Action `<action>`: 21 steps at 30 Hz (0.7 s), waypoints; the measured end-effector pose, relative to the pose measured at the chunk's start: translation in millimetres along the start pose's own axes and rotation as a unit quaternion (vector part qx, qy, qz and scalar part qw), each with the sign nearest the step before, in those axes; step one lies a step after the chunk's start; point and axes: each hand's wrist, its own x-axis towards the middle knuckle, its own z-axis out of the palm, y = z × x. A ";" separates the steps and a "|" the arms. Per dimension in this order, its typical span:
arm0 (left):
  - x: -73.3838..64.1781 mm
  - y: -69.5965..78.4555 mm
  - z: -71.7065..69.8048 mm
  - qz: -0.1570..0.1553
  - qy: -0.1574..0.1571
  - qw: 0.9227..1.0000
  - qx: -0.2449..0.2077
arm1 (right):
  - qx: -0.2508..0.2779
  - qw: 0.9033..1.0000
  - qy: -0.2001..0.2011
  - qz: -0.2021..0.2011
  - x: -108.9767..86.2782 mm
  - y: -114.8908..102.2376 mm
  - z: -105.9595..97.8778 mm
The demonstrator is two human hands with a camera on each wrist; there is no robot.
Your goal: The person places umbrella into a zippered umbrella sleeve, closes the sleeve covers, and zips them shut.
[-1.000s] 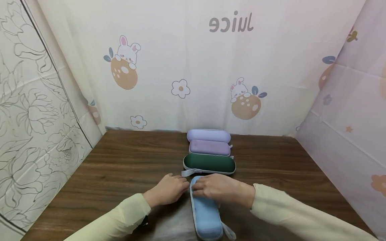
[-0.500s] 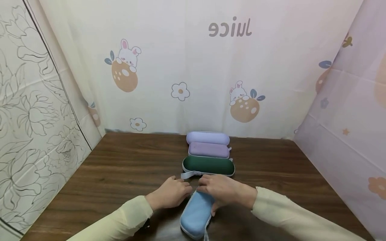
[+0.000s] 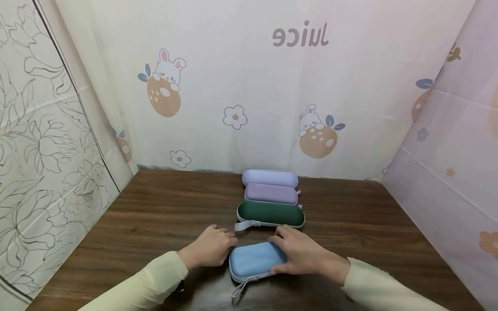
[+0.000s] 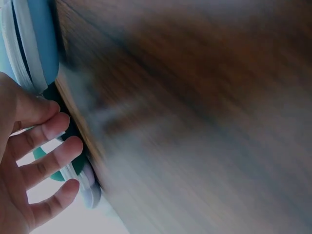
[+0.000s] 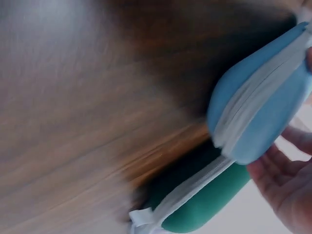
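Note:
A light blue zippered glasses case point(image 3: 254, 260) lies crosswise near the front of the table, its wrist strap hanging off the near left side. My right hand point(image 3: 301, 252) grips its right end, thumb on the near side and fingers over the far side. At the case's left end is my left hand point(image 3: 212, 247), fingertips close to it. In the left wrist view the fingers point(image 4: 56, 151) of that hand are loosely bent and hold nothing. Just behind the blue case lies a dark green glasses case point(image 3: 270, 212), its pale strap pointing left.
Behind the green case, a purple case point(image 3: 271, 193) and a lavender case point(image 3: 270, 178) lie in a row toward the back of the wooden table point(image 3: 175, 198). A printed curtain point(image 3: 241, 77) hangs along the table's back edge.
The blue case has turned from lengthwise to crosswise, parallel to the green one. My right hand went from lying over its far end to gripping its right end; the left hand moved slightly left.

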 end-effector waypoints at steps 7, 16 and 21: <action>2.7 0.6 -2.6 -0.002 -0.013 1.000 0.005 | 0.003 0.998 0.005 -0.061 3.9 -3.2 0.6; 4.5 -0.2 -4.2 -0.007 -0.013 1.000 -0.002 | -0.009 0.997 -0.008 -0.075 4.9 -7.8 1.6; 5.1 -3.1 -5.4 -0.016 -0.007 1.000 -0.007 | -0.009 0.998 -0.009 -0.056 4.3 -10.0 0.9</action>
